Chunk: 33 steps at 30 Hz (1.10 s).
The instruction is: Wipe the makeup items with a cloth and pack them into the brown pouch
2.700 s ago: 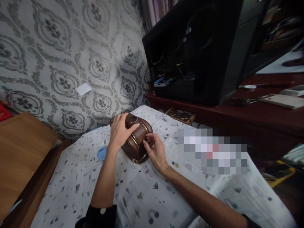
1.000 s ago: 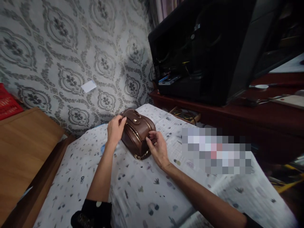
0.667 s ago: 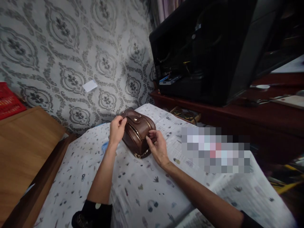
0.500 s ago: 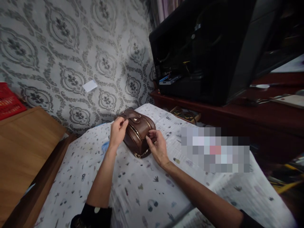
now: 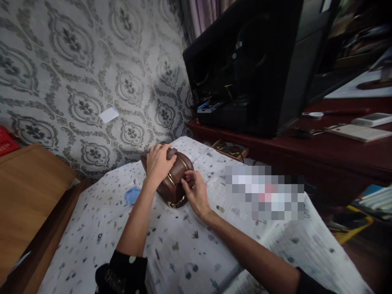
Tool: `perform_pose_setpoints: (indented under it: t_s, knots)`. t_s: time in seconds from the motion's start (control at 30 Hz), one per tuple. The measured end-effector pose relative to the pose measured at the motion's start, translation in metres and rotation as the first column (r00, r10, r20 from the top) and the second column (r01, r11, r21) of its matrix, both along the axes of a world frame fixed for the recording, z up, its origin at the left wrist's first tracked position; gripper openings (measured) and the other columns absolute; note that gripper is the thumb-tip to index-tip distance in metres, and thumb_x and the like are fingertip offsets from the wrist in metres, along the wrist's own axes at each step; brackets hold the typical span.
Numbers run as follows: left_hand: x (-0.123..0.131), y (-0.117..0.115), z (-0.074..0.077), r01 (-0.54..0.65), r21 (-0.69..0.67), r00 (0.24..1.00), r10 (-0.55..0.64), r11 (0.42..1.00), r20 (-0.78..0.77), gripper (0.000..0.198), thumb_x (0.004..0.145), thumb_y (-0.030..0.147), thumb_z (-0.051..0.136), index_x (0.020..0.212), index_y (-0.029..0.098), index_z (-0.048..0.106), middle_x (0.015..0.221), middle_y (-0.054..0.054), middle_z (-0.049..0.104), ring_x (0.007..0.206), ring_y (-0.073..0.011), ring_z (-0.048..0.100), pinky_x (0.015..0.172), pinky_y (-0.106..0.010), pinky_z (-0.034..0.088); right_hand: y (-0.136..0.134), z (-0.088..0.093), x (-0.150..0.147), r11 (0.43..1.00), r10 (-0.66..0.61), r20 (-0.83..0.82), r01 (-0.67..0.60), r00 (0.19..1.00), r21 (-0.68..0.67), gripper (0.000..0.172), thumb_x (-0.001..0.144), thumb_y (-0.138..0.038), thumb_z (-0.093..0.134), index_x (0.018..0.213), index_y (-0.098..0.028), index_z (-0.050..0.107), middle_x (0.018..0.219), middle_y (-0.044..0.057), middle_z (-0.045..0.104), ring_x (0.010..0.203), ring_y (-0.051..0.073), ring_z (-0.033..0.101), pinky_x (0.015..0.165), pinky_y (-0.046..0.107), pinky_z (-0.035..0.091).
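Observation:
A brown leather-look handbag with gold zippers rests on the patterned white sheet. My left hand lies across its top, fingers bent over the strap tab and hiding part of the upper side. At the bag's right end, my right hand has its thumb and forefinger closed against the edge near a zipper's end; its other fingers are curled. Whether a zipper pull is between those fingertips is too small to tell. A gold zipper shows between the two hands.
A crumpled blue cloth lies left of the bag. To the right stand a large black television and a dark red cabinet with a small open drawer. A blurred-out patch covers something on the sheet. A wooden board borders the left.
My left hand has moved from a pinch at the bag's upper left edge to lying over its top. The right hand stays at the right end. The view has shifted slightly right.

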<state>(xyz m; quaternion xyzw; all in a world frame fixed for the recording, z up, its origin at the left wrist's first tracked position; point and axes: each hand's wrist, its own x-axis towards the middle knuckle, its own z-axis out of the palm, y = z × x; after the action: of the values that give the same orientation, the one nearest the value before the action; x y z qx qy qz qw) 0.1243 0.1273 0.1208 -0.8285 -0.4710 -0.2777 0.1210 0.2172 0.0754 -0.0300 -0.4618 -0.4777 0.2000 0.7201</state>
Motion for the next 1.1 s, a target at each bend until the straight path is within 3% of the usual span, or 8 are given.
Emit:
perform_pose_setpoints:
  t_s: [0.07,0.13,0.3,0.47,0.63,0.77,1.1]
  knots:
    - [0.009,0.002,0.002,-0.041,-0.021,0.998,0.040,0.999,-0.049,0.014,0.088,0.028,0.065,0.100,0.023,0.073,0.107,-0.010,0.072,0.105,-0.0312,0.063,0.094,-0.041,0.047,0.000,-0.001,0.000,1.000,-0.005,0.006,0.005,1.000,-0.002,0.022,0.087,-0.033,0.057,0.106,-0.021,0.057,0.094,0.006,0.061,0.082,0.020,0.059,0.072,0.034,0.053]
    - [0.015,0.003,0.005,-0.101,-0.049,0.992,0.097,0.994,-0.074,0.014,0.091,0.031,0.062,0.093,0.022,0.074,0.101,-0.010,0.074,0.100,-0.0295,0.065,0.089,-0.038,0.048,0.000,-0.001,0.000,1.000,0.001,0.018,-0.001,1.000,-0.004,0.027,0.088,-0.032,0.057,0.112,-0.020,0.056,0.095,0.006,0.060,0.082,0.019,0.059,0.072,0.033,0.053]
    - [0.017,0.008,0.006,-0.183,-0.140,0.980,0.193,0.973,0.058,0.021,0.094,0.034,0.059,0.098,0.021,0.074,0.094,-0.008,0.077,0.088,-0.0247,0.069,0.077,-0.031,0.046,-0.001,-0.002,0.002,1.000,0.010,0.056,-0.012,0.998,0.025,0.034,0.091,-0.029,0.056,0.123,-0.020,0.056,0.098,0.005,0.060,0.085,0.018,0.059,0.073,0.033,0.052]
    - [0.010,0.016,-0.001,-0.134,-0.186,0.957,0.175,0.973,0.230,0.022,0.091,0.035,0.062,0.092,0.019,0.076,0.084,-0.006,0.076,0.080,-0.0214,0.068,0.072,-0.028,0.044,0.000,-0.005,0.001,0.999,-0.004,0.069,0.001,0.998,0.049,0.034,0.092,-0.028,0.056,0.125,-0.021,0.057,0.098,0.006,0.059,0.086,0.018,0.058,0.073,0.033,0.053]
    - [0.007,0.019,-0.005,-0.073,-0.160,0.940,0.122,0.984,0.319,0.020,0.088,0.033,0.065,0.086,0.017,0.075,0.079,-0.006,0.075,0.074,-0.0203,0.066,0.071,-0.028,0.044,0.001,-0.005,0.002,0.999,0.018,0.089,-0.022,0.996,0.049,0.047,0.092,-0.026,0.055,0.139,-0.022,0.053,0.099,0.006,0.057,0.083,0.018,0.057,0.070,0.031,0.055]
    - [0.007,0.018,-0.005,-0.007,-0.152,0.921,0.065,0.988,0.383,0.018,0.085,0.031,0.066,0.075,0.017,0.072,0.071,-0.003,0.072,0.068,-0.0180,0.063,0.069,-0.027,0.044,0.002,-0.006,0.003,0.998,0.021,0.153,-0.029,0.988,0.050,0.047,0.095,-0.027,0.052,0.142,-0.025,0.056,0.100,0.007,0.056,0.083,0.019,0.057,0.072,0.034,0.056]
    - [0.014,0.000,-0.004,0.085,-0.125,0.930,-0.034,0.988,0.367,0.016,0.085,0.028,0.067,0.075,0.017,0.072,0.072,-0.002,0.071,0.068,-0.0166,0.062,0.069,-0.025,0.043,0.003,-0.005,0.006,0.998,0.037,0.229,-0.049,0.973,0.047,0.049,0.098,-0.026,0.048,0.146,-0.022,0.053,0.103,0.009,0.054,0.091,0.022,0.057,0.081,0.039,0.058]
